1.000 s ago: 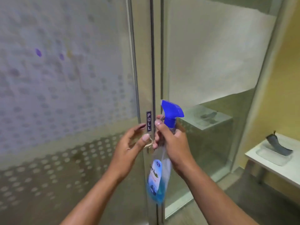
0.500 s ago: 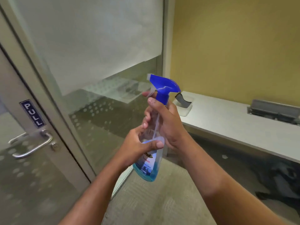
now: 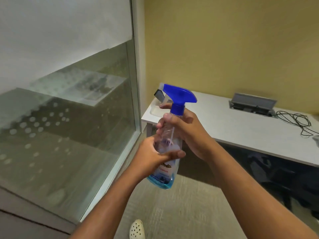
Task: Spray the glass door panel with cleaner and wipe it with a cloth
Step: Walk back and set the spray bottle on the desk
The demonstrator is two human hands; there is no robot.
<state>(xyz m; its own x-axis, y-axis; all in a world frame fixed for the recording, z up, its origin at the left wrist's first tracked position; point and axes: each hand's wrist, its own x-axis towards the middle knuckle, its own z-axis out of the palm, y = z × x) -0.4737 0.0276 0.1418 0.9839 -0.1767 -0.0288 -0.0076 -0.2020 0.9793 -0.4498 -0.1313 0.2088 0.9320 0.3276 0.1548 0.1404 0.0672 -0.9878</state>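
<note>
now both hands wrap the bottle (image 3: 165,149), right hand (image 3: 188,133) at the neck, left hand (image 3: 151,159) lower; best aim the nozzle (image 3: 161,87) squarely at the glass (image 3: 69,118)

White desk (image 3: 241,128), black cable (image 3: 296,121), perforated shoe (image 3: 137,229).

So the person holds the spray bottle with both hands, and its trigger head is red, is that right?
Not quite. The head view shows both the left hand and the right hand on the spray bottle, but its trigger head is blue, not red.
</note>
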